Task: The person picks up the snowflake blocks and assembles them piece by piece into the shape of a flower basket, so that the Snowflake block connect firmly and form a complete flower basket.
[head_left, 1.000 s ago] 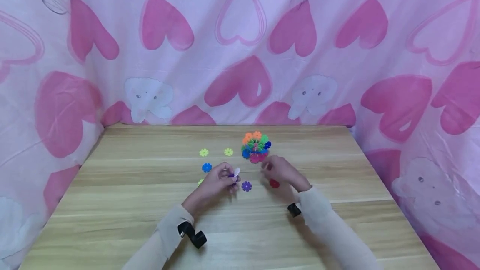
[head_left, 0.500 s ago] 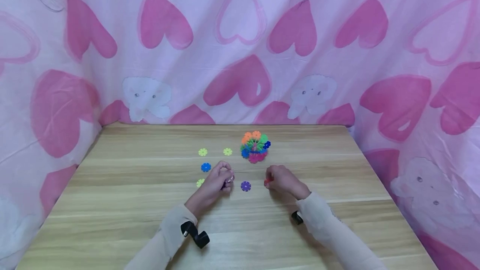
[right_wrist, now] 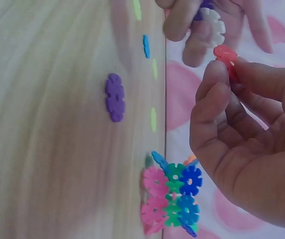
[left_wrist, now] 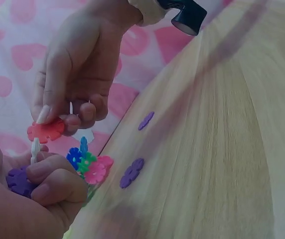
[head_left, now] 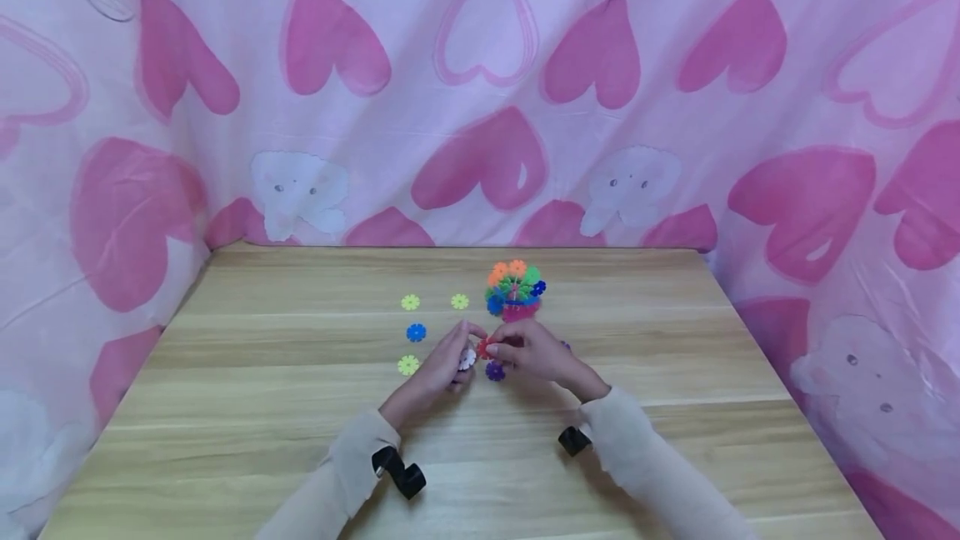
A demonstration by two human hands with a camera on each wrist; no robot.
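Observation:
My left hand grips a purple snowflake disc with a white snowflake disc slotted upright into it. Between the thumb and fingertips of my right hand is a red snowflake disc. In the left wrist view the red disc sits right at the white disc's upper edge, its face lying nearly flat. Both hands meet over the middle of the table. Just behind them stands a round, many-coloured model built of joined discs, in orange, green, blue and pink.
On the wooden table, yellow discs and a blue disc lie left of the model. One purple disc lies under the hands, another purple disc beyond the right hand. A pink heart-patterned curtain surrounds the table.
My right hand has picked up the red disc from the table at the right and carried it left to my left hand. The white disc has turned more toward the head camera.

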